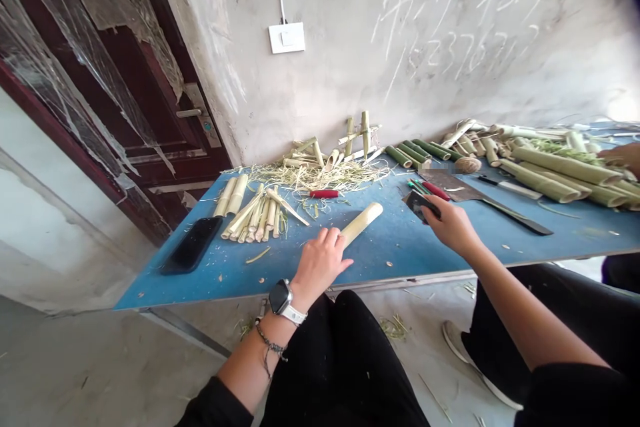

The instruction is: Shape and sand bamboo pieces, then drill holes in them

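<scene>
Right of the phone point(186, 245) on the table point(410, 253), our left hand point(321, 257) curls over and holds one end of a bamboo piece point(364, 220); farther from the phone, our right hand point(453, 227) grips a dark tool point(423, 205), perhaps a blade. Sticks point(257, 219) lie near the phone.

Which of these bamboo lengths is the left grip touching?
The pale, smooth bamboo length, its near end under the bare left grip. It is by itself; the others on the blue tabletop are in bundles, rows or heaps.
</scene>
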### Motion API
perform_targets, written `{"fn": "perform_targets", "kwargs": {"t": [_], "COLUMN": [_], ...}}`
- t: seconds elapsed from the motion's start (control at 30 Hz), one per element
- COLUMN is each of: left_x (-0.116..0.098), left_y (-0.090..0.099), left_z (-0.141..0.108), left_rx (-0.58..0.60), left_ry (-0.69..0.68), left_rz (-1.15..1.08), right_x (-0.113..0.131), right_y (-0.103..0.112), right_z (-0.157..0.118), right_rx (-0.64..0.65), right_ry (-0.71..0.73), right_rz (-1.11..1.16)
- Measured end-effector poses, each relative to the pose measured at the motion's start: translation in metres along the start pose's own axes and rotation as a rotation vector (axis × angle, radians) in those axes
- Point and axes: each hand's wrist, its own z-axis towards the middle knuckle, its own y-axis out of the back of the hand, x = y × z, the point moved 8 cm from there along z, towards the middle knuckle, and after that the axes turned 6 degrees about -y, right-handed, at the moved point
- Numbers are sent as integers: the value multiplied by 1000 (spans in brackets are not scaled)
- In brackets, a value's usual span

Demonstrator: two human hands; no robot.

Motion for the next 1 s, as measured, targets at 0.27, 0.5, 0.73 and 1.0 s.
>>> {"fn": "perform_targets", "kwargs": {"t": [0.27, 0.5, 0.73, 1.0], "left_x": [31, 25, 45, 57], "left_y": [-15, -20, -49, -54], "left_z": [12, 49, 59, 53], "left_rx": [151, 157, 165, 149], "left_ry": [126, 15, -99, -25], "left_rz": [-233, -388, -538, -640], "right_x": [25, 84, 133, 100], "right_y": [17, -11, -67, -71], "right_z": [-36, -47, -64, -11], "right_rx": [-123, -101, 212, 140], "right_ry": [38, 382, 799, 566], "right_rz": [-89, -413, -272, -567]}}
